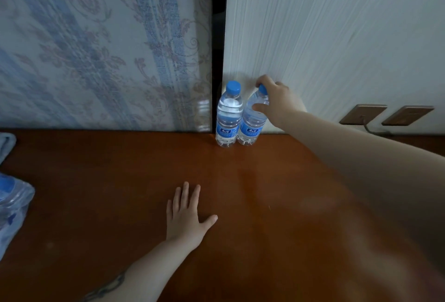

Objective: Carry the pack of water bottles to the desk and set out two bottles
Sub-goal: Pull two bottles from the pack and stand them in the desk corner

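Note:
Two clear water bottles with blue caps and blue labels stand side by side at the back of the brown wooden desk (120,205). The left bottle (228,116) stands free against the wall. My right hand (277,101) grips the neck and cap of the right bottle (251,123), which rests on the desk and leans slightly left. My left hand (186,217) lies flat on the desk, palm down, fingers spread, holding nothing. The plastic-wrapped pack of water bottles (12,205) sits at the desk's left edge, mostly out of frame.
A floral blue-patterned panel (96,48) stands behind the desk on the left, a white wood-grain wall (337,36) on the right, with a dark gap between them. Two brown wall sockets (385,115) sit low on the white wall, one with a cable.

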Available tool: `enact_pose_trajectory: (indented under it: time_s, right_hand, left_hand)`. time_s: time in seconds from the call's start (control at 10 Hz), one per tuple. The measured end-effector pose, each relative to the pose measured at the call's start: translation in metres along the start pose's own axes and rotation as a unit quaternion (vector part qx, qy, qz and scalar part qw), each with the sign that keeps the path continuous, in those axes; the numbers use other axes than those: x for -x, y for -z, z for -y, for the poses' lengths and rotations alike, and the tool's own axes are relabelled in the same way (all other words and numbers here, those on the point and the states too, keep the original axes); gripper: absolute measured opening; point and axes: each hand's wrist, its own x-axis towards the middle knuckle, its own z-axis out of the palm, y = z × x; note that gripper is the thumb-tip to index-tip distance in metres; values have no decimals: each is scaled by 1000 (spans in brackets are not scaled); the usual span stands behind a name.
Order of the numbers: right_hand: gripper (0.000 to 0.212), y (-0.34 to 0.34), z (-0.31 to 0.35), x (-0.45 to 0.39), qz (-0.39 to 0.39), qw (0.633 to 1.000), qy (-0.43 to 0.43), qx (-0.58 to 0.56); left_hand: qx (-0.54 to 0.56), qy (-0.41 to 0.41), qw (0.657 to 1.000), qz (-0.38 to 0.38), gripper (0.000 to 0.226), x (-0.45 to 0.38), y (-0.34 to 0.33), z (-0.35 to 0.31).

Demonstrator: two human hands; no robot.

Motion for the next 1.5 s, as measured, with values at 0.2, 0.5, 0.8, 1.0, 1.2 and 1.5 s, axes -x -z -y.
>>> enact_pose_trajectory:
  time_s: [0.2,0.5,0.8,1.0,1.2,1.5]
  right_hand:
    - [36,2,-7,-1,-6,1000,-6,14]
    - [48,15,-17,-2,0,997,-67,43]
    - [61,-15,45,-1,-18,991,118,59]
    - [33,-13,46,-9,-50,990,116,56]
    - [28,0,28,-9,-24,996,87,3]
    - [33,5,13,-9,-35,996,86,11]
  left_hand:
    - [3,13,1000,7,90,0,3,-6]
    - [-2,13,1000,3,91,0,0,-5]
    - [0,14,1000,9,91,0,2,-5]
    - [8,20,1000,9,91,0,3,-8]
    - [-12,-5,1000,-3,93,12,-15,-22]
    - [-41,20,999,5,92,10,-28,-35]
